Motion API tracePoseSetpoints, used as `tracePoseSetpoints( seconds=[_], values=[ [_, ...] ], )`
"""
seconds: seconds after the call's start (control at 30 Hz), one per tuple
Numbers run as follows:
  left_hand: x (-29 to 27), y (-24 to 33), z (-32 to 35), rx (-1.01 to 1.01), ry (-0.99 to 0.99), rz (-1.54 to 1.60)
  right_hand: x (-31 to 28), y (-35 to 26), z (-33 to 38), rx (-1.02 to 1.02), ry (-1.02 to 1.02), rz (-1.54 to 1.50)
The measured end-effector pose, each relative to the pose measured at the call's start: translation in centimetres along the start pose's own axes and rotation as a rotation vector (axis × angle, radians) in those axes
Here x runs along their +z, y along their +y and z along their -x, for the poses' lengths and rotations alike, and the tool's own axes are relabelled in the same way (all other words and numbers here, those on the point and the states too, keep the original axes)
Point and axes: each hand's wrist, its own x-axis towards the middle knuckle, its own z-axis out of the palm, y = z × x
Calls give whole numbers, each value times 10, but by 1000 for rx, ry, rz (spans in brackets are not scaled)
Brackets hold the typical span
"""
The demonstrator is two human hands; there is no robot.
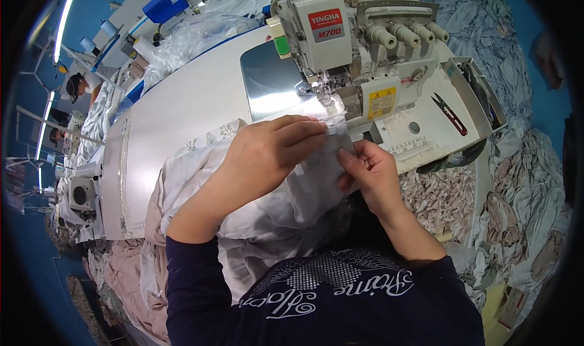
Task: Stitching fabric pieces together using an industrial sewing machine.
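White desk carries thin white cloth; left hand presses flat, right hand pinches its edge before the cream overlock machine; feeding seems next.

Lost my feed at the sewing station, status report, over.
Left hand flat on white fabric, right hand pinching its edge. Fabric edge sits just short of the sewing machine foot. Thread snips lie apart.
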Motion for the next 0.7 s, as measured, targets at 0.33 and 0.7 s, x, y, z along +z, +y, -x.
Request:
tracePoseSetpoints(
  seconds=[0.33, 0.7],
  values=[
    [3, -7, -3, -106, 68, 94, 4, -10, -4, -3, 6, 20],
    [6, -56, -8, -243, 56, -33, 7, -17, -19, -39, -56, 88]
  ],
)
